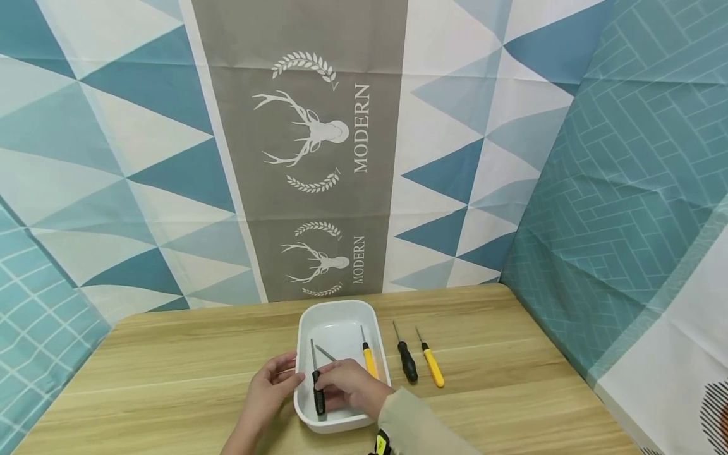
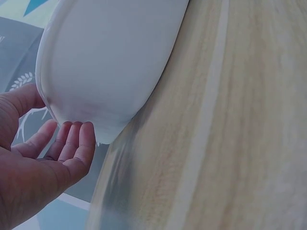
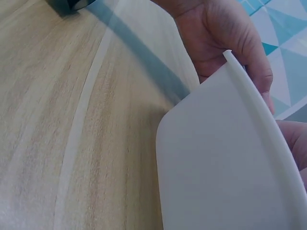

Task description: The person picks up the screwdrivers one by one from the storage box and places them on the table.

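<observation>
A white tray (image 1: 344,308) stands on the wooden table. My left hand (image 1: 272,385) holds its left wall, the thumb at the rim and the fingers bent against the outside. Inside the tray, my right hand (image 1: 354,384) pinches the handle of a black-handled screwdriver (image 1: 320,398), which lies along the left side with its shaft pointing away. Beside it a second metal shaft (image 1: 325,352) runs under the right hand, its handle hidden. A yellow-handled screwdriver (image 1: 370,361) rests along the tray's right side. In the right wrist view the tray wall (image 3: 216,158) hides the fingertips.
Right of the tray, another black screwdriver (image 1: 406,363) and another yellow screwdriver (image 1: 433,366) lie on the table (image 1: 500,354). A black and yellow object (image 1: 383,442) shows at the bottom, partly cut off. Patterned cloth (image 1: 318,189) hangs behind the table.
</observation>
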Demonstrator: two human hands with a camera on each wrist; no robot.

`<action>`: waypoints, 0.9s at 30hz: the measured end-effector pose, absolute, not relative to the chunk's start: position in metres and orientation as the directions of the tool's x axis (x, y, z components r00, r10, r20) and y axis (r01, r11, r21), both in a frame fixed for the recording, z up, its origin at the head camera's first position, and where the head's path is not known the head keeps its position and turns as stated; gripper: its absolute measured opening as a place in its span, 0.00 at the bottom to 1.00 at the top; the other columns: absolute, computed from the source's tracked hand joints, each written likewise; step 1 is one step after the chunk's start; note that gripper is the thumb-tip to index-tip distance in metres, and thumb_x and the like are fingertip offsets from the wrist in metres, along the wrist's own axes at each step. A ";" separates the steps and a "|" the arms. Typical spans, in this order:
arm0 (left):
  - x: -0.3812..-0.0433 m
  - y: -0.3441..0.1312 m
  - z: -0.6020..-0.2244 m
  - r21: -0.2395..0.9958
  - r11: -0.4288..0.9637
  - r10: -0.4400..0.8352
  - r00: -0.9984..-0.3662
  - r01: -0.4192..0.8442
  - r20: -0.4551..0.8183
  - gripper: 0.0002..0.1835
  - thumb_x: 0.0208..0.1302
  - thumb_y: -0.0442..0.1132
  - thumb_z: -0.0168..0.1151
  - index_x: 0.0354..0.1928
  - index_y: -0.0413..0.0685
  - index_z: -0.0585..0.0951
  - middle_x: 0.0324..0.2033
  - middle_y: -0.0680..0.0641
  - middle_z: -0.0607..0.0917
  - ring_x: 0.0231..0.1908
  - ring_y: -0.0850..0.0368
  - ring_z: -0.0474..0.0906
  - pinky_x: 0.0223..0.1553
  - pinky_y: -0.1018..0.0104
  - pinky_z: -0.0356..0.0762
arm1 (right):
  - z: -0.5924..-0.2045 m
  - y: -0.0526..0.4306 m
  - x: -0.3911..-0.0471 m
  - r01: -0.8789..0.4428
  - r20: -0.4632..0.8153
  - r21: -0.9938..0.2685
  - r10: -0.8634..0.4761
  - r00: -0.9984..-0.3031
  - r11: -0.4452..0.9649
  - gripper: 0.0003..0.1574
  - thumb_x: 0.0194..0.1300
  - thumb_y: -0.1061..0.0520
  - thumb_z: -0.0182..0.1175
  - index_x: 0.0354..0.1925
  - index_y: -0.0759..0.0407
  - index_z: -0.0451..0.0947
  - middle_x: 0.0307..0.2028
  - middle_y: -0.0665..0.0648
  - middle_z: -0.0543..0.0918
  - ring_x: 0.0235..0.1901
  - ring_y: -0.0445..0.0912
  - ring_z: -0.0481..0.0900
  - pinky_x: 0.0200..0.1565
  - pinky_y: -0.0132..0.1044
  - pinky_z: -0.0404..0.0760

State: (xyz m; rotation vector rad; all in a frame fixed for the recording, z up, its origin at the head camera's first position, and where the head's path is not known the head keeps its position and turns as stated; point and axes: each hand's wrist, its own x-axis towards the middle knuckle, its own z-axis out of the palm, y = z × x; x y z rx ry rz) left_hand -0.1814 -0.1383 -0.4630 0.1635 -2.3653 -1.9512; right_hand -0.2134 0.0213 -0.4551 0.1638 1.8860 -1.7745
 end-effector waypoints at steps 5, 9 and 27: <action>-0.181 -0.138 -0.462 0.983 0.182 -0.129 -0.992 -0.039 -0.016 0.26 0.56 0.33 0.65 0.58 0.36 0.72 0.51 0.36 0.78 0.47 0.51 0.78 0.40 0.76 0.79 | -0.454 0.023 -0.213 0.484 -0.480 -0.872 -0.314 -0.819 0.071 0.15 0.52 0.69 0.60 0.41 0.64 0.79 0.31 0.58 0.85 0.29 0.44 0.82 0.39 0.47 0.85; -0.181 -0.137 -0.462 0.985 0.169 -0.131 -0.991 -0.040 -0.018 0.26 0.55 0.32 0.65 0.57 0.36 0.72 0.51 0.36 0.79 0.46 0.52 0.79 0.40 0.76 0.79 | -0.454 0.024 -0.213 0.500 -0.482 -0.865 -0.335 -0.810 0.036 0.15 0.52 0.68 0.59 0.42 0.64 0.78 0.31 0.58 0.84 0.29 0.45 0.83 0.41 0.48 0.84; -0.181 -0.137 -0.461 0.983 0.179 -0.135 -0.990 -0.051 -0.027 0.27 0.55 0.32 0.65 0.58 0.36 0.72 0.51 0.36 0.78 0.44 0.57 0.78 0.40 0.77 0.78 | -0.451 0.034 -0.214 0.539 -0.434 -0.836 -0.478 -0.763 -0.101 0.07 0.55 0.64 0.57 0.35 0.60 0.78 0.25 0.53 0.83 0.31 0.49 0.84 0.49 0.54 0.80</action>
